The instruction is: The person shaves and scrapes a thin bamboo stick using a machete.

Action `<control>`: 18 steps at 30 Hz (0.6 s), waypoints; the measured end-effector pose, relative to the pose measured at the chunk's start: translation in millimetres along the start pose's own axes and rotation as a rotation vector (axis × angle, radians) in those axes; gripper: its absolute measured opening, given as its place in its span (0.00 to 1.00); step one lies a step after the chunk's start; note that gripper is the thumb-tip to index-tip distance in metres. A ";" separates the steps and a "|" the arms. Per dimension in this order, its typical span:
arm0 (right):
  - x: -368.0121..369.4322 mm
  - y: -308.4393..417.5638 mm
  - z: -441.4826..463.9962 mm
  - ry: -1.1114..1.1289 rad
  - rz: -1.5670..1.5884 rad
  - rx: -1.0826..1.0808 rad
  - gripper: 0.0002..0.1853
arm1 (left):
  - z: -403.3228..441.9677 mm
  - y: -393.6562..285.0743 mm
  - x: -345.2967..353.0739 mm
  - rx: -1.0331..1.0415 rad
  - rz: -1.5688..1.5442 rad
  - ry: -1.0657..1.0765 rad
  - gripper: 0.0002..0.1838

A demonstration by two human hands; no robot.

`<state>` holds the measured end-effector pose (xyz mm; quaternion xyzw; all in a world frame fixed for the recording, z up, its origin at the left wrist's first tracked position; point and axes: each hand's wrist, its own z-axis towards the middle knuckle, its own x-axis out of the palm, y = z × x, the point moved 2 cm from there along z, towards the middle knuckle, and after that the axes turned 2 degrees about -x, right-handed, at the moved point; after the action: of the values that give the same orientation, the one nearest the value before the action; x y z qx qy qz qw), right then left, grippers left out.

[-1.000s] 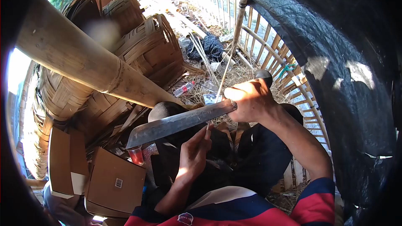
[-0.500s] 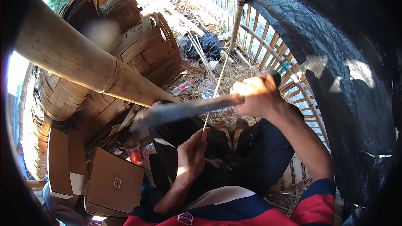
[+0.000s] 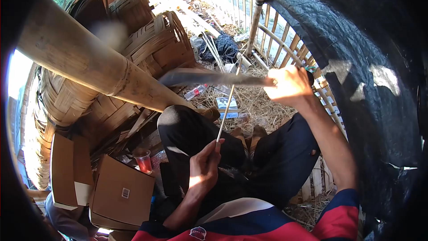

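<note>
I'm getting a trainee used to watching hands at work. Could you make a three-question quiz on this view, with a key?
1. Which hand grips the large knife?
2. True or false: the cup near the cardboard box has something red in it.
3. What does the left hand hold? A) the cup B) the thin strip C) the cardboard box

Key: 1. The right hand. 2. True. 3. B.

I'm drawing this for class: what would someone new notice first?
Probably the big knife in the right hand, crossing the thin strip in the left hand. Then the thick bamboo pole slanting across the upper left, and the red-filled cup by a cardboard box, lower left.
</note>
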<state>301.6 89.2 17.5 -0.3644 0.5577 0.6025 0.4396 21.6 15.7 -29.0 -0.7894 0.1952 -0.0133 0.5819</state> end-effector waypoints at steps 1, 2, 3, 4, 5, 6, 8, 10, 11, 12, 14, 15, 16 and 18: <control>9.4 6.6 -5.6 -0.148 -0.049 -0.207 0.07 | 2.7 -1.8 1.9 -0.001 -0.003 0.004 0.13; 17.9 17.5 -13.3 -0.296 -0.096 -0.414 0.06 | 6.1 -5.4 3.6 0.020 0.022 0.004 0.13; 23.3 25.7 -19.4 -0.216 -0.115 -0.407 0.04 | 8.1 -8.2 4.4 0.041 0.048 0.003 0.13; 22.9 33.9 -22.4 -0.188 -0.064 -0.464 0.03 | 8.7 -9.5 4.3 0.040 0.049 0.001 0.13; 24.6 33.3 -21.3 -0.191 -0.068 -0.458 0.04 | 8.2 -11.2 3.3 0.072 0.064 0.006 0.13; 26.2 32.1 -19.5 -0.193 -0.069 -0.452 0.06 | 6.5 -12.8 1.6 0.102 0.081 0.010 0.13; 7.5 22.7 5.8 0.109 -0.039 -0.156 0.09 | 0.9 -16.8 -6.2 0.045 0.057 0.006 0.13; -7.5 -1.1 15.0 0.041 -0.015 0.007 0.11 | -0.8 -15.4 -8.4 0.002 0.020 -0.002 0.13; -9.0 -11.0 17.2 0.004 -0.031 0.061 0.11 | -3.2 -9.0 -5.9 -0.019 -0.069 0.029 0.14; -8.6 -16.7 18.9 -0.033 -0.045 0.118 0.11 | -4.3 -3.0 -2.9 -0.040 -0.156 0.062 0.14; -6.2 -17.4 14.3 0.006 -0.002 0.116 0.10 | -1.5 1.3 1.7 -0.047 -0.189 0.072 0.15; -4.0 -16.6 8.4 0.050 0.042 0.117 0.09 | 0.1 2.0 4.1 -0.073 -0.222 0.094 0.15; 0.6 -14.6 2.9 0.056 0.037 0.123 0.09 | 1.6 2.6 6.8 -0.101 -0.256 0.117 0.15; 12.4 3.5 -6.3 -0.023 -0.104 -0.212 0.06 | 6.5 -3.8 9.9 -0.084 -0.260 0.145 0.16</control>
<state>293.6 84.5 6.5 -0.4303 0.4659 0.6387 0.4357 33.5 19.4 -29.6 -0.8287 0.1332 -0.1375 0.5259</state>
